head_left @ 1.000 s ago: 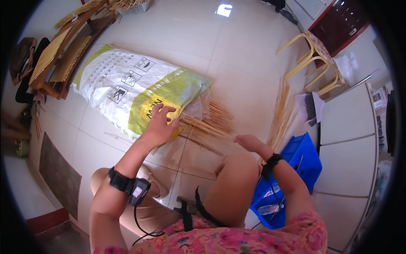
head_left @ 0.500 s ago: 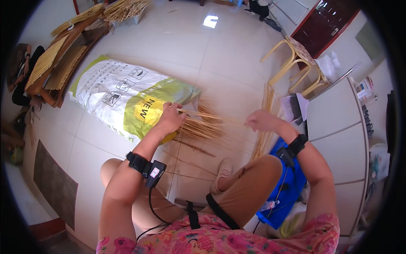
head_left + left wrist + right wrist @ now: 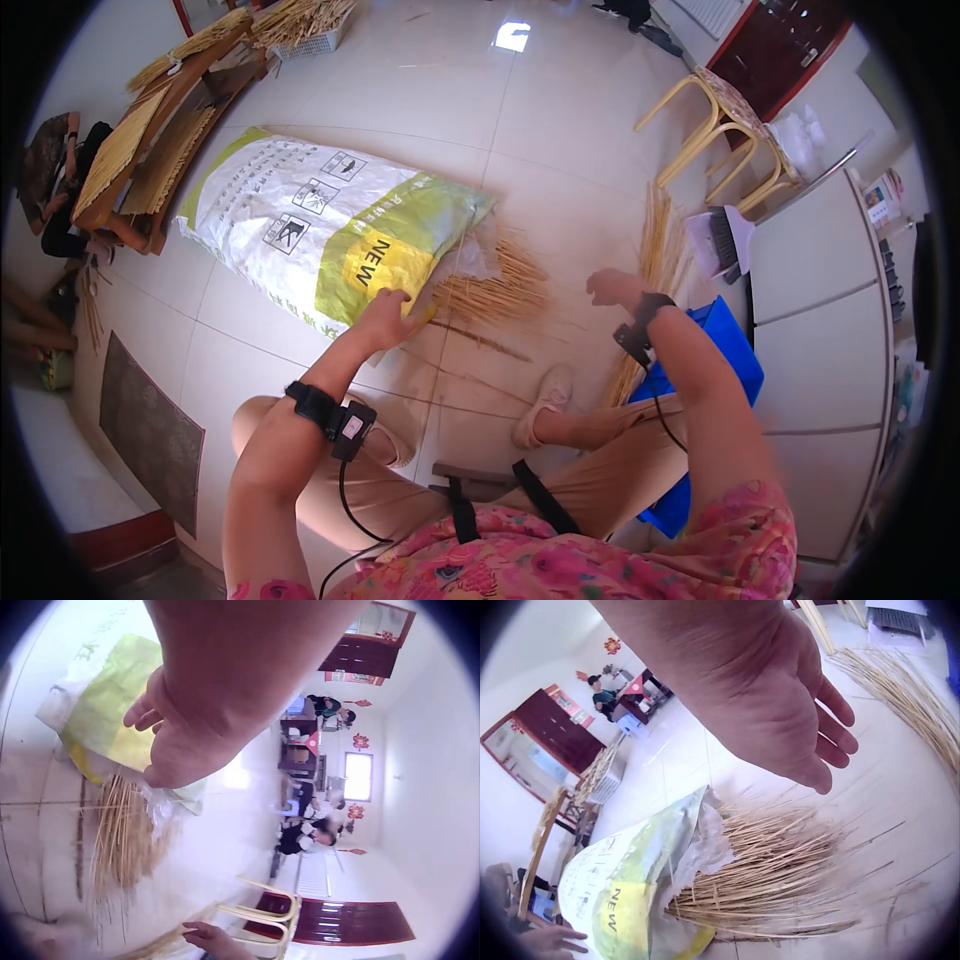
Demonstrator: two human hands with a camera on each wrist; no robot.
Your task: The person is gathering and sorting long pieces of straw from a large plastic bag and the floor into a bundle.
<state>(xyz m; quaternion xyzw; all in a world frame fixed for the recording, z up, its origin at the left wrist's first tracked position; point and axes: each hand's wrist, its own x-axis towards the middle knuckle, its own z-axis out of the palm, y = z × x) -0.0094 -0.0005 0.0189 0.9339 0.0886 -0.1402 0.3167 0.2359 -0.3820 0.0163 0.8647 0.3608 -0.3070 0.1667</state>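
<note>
A white and green bag (image 3: 320, 200) lies on the floor, with a sheaf of thin straw stalks (image 3: 500, 285) spreading from its mouth. My left hand (image 3: 385, 318) is over the yellow lower corner of the bag, its fingers loosely bent around nothing; whether it touches the bag I cannot tell. In the left wrist view that hand (image 3: 187, 727) covers part of the bag (image 3: 120, 705). Away from the sheaf, to its right, my right hand (image 3: 618, 290) hangs in the air, empty. The right wrist view shows its relaxed fingers (image 3: 840, 742) above the stalks (image 3: 765, 862).
More long stalks (image 3: 658, 240) lie on the right, near a dustpan and brush (image 3: 722, 240), a blue bin (image 3: 735, 350) and stools (image 3: 725, 120). A wooden rack (image 3: 165, 130) with straw mats stands at the upper left, beside another person (image 3: 65, 180).
A second ago some stalks stretched from the bag towards my right hand; now neither hand holds any. My left hand has drawn back towards me, and my right knee has swung outwards.
</note>
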